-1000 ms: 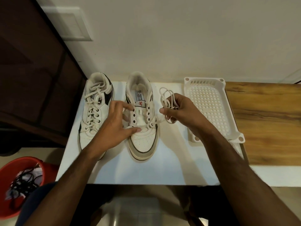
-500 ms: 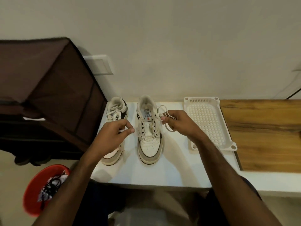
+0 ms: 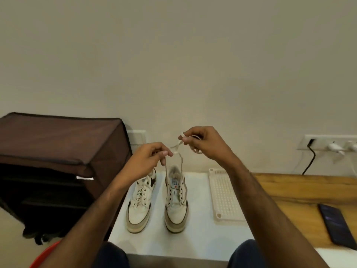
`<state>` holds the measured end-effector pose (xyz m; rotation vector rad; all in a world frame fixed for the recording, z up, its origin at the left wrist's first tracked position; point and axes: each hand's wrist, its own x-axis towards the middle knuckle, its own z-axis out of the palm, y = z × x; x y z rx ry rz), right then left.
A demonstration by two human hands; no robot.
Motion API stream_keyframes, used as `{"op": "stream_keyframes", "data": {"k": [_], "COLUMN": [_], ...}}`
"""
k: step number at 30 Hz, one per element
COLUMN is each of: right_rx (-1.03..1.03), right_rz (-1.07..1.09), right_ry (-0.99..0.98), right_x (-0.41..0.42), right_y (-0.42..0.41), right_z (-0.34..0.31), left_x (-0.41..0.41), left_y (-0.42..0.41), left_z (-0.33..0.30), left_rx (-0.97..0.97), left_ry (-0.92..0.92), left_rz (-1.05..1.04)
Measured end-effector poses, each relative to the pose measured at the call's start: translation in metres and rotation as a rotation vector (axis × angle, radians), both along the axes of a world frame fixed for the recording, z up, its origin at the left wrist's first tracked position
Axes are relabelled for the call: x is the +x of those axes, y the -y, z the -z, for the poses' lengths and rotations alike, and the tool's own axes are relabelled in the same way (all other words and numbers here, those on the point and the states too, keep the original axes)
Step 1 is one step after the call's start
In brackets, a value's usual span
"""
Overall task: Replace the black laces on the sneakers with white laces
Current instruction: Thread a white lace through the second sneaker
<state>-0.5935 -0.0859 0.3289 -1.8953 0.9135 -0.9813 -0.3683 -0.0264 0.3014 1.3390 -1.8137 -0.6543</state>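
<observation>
Both hands, left hand (image 3: 146, 161) and right hand (image 3: 202, 144), have risen off the right sneaker (image 3: 176, 202) on the worktop (image 3: 195, 242), fingers pinching the white lace (image 3: 182, 167) ends drawn up, seemingly evening lengths through the bottom eyelets.

the label on the sneaker tongue (image 3: 174, 183) is too blurred to read.

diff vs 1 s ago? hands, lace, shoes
Both hands rose off the right sneaker, drawing the white lace up taut from its lowest eyelets. The left hand let go of the toe and now pinches one lace strand; the right hand still holds the bunched remainder. Both sneakers, including the laced left sneaker, and the white tray stayed put.
</observation>
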Motion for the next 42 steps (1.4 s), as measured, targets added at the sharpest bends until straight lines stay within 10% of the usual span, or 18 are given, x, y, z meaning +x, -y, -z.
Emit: {"op": "stream_keyframes", "data": {"k": [9, 13, 18, 20, 24, 28, 36, 42], "right_rx": [-0.088, -0.180, -0.632, -0.735, -0.250, 0.109, 0.233, 0.444], "right_rz": [0.008, 0.085, 0.407, 0.411, 0.001, -0.065, 0.085, 0.096], "right_ry": [0.307, 0.115, -0.575, -0.490, 0.339, 0.672, 0.355, 0.181], "right_x": [0.012, 0.020, 0.025, 0.028, 0.035, 0.043, 0.054, 0.047], "right_y": [-0.031, -0.038, -0.039, -0.040, -0.048, -0.050, -0.039, -0.020], "right_z": [-0.080, -0.108, -0.145, -0.153, -0.154, -0.139, -0.078, 0.015], "left_x": [0.014, 0.015, 0.016, 0.016, 0.014, 0.012, 0.001, 0.000], "left_y": [-0.020, -0.028, -0.031, -0.032, -0.032, -0.028, -0.014, -0.006], "left_z": [-0.071, -0.096, -0.115, -0.122, -0.137, -0.142, -0.120, -0.068], "left_rx": [-0.103, -0.082, -0.164, -0.219, -0.268, -0.232, -0.339, -0.117], "left_ry": [-0.286, -0.336, -0.275, -0.255, -0.244, -0.290, -0.331, -0.874], "left_rz": [-0.005, 0.018, 0.000, -0.015, -0.006, 0.046, -0.060, 0.064]}}
